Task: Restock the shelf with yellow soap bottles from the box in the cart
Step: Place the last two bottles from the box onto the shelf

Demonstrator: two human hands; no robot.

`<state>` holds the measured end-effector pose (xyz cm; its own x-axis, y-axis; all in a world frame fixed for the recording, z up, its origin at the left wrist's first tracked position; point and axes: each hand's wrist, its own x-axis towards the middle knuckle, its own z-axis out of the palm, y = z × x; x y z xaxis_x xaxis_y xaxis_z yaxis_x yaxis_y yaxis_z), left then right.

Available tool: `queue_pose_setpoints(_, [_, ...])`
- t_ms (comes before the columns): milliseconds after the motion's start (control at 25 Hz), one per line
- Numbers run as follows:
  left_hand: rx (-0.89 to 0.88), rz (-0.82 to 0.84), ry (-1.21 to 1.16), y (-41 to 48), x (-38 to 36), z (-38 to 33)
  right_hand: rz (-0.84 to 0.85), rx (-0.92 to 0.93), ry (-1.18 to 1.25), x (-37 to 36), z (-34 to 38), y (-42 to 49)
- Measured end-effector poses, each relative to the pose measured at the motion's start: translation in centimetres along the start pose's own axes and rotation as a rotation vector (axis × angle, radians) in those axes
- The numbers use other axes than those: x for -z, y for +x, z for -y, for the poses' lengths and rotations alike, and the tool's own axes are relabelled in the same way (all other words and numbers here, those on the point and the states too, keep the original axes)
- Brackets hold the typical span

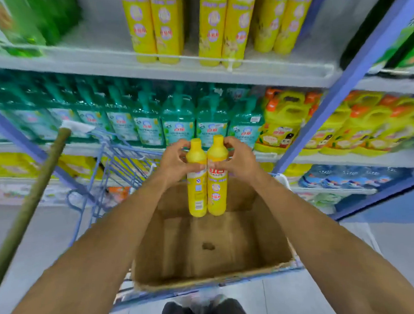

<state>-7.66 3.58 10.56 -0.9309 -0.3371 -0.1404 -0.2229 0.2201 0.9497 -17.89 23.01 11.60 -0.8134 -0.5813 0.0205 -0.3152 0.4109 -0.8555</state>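
Two yellow soap bottles are held upright and side by side, their bodies touching, above an open cardboard box (pixel 267 230). The left bottle (pixel 197 181) is gripped at its shoulder by the left hand (pixel 174 162), with the fingers curled round the neck below the cap and the thumb laid across the front. The right bottle (pixel 217 180) is gripped in the same way by the right hand (pixel 239 160). Both bottle bases hang clear of the box, just above its far wall, and the plain brown bottom of the box is seen below them, marked by a small dark spot. The box is carried in a blue wire cart (pixel 120 161), which is set close before the shelving. On the upper shelf (pixel 124 62), more yellow bottles (pixel 221 29) of the same kind are lined up in pairs at the front edge. Green bottles (pixel 38 21) are seen at the left end of that shelf, too blurred for detail. On the shelf below, teal pump bottles (pixel 177 120) are packed closely, and yellow jugs with orange caps (pixel 283 119) are stacked just beside them on the right. A greenish pole (pixel 33 202) is seen slanting across the left of the view, beside the cart. Dark trouser legs are visible at the bottom edge.
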Motion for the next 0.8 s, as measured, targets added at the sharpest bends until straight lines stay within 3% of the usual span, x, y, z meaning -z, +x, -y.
queue_pose_setpoints(240, [-0.288, -0.036, 0.075, 1.1, 2.8, -18.1, -0.206, 0.219, -0.011, 11.4, 12.4, 1.9])
queue_pose_setpoints(440, [-0.489, -0.067, 0.120, 4.1, 1.7, -30.0, -0.319, 0.331, 0.003, 20.7, 18.0, 4.6])
queue_pose_setpoints(600, [-0.606, -0.162, 0.147, 7.7, -0.7, -36.4, -0.374, 0.446, -0.008, 27.2, 20.2, 7.7])
queue_pose_setpoints(800, [-0.629, -0.301, 0.190, 12.9, -4.0, -39.5, -0.366, 0.483, -0.035, 32.3, 19.3, 12.1])
